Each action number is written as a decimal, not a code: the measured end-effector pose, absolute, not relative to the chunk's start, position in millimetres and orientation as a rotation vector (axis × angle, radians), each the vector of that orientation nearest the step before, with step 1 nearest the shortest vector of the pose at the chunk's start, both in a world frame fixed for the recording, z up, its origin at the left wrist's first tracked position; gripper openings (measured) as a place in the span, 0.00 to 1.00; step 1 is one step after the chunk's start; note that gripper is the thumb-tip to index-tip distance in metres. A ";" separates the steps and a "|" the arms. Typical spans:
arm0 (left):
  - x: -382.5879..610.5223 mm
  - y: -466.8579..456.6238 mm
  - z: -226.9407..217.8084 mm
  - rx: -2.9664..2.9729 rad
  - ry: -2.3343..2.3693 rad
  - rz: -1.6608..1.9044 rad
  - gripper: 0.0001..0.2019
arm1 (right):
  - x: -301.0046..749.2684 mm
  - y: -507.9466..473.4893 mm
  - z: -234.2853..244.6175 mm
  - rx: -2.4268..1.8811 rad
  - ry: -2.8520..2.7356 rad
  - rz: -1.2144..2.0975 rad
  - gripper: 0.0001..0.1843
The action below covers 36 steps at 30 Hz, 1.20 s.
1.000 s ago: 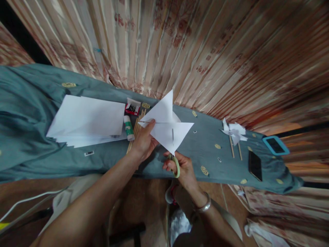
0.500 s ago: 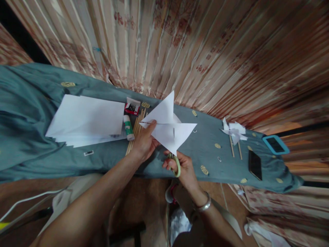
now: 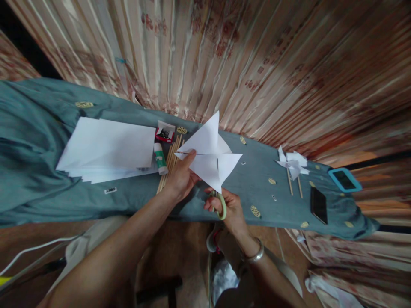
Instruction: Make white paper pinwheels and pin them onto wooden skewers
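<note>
A white sheet of paper (image 3: 205, 141), slit from its corners toward the middle, is held above the cloth. My left hand (image 3: 181, 177) pinches its left side, thumb on top. My right hand (image 3: 226, 205) is closed around the pale green handles of a pair of scissors (image 3: 221, 207), just below the paper's lowest corner. The blades are mostly hidden behind the paper; a slit runs up from that corner. Several thin wooden sticks (image 3: 170, 160) lie behind my left hand, beside a green-and-white glue stick (image 3: 160, 158).
A stack of white paper (image 3: 109, 145) and a small red box (image 3: 165, 131) lie left on the green cloth (image 3: 199, 209). Two paper pinwheels on sticks (image 3: 293, 164), a black phone (image 3: 318, 205) and a blue-framed device (image 3: 345, 179) are at the right. A pleated curtain (image 3: 205, 55) hangs behind.
The paper's right flap has shifted slightly left, and more of the sheet shows behind it at upper right. Both hands stay nearly in place.
</note>
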State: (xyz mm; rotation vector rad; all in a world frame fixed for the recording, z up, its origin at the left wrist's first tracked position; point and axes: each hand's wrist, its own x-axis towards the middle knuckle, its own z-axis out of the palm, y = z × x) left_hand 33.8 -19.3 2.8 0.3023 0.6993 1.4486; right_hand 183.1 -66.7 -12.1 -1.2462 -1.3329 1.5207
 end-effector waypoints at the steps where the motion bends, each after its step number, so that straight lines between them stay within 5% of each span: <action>1: 33.7 -19.2 2.8 0.301 0.702 1.450 0.11 | 183.1 -66.7 -11.6 -1.250 -1.333 1.521 0.21; 16: 33.6 -18.9 2.1 0.275 0.701 1.447 0.08 | 181.7 -66.8 -9.6 -1.287 -1.302 1.514 0.21; 28: 13.8 -3.4 7.5 0.158 0.763 1.493 0.06 | 220.8 -61.7 -24.6 -1.337 -1.410 1.901 0.24; 36: 20.1 -5.9 21.1 0.152 0.746 1.357 0.08 | 289.8 -31.7 -15.0 -2.001 -1.840 0.569 0.23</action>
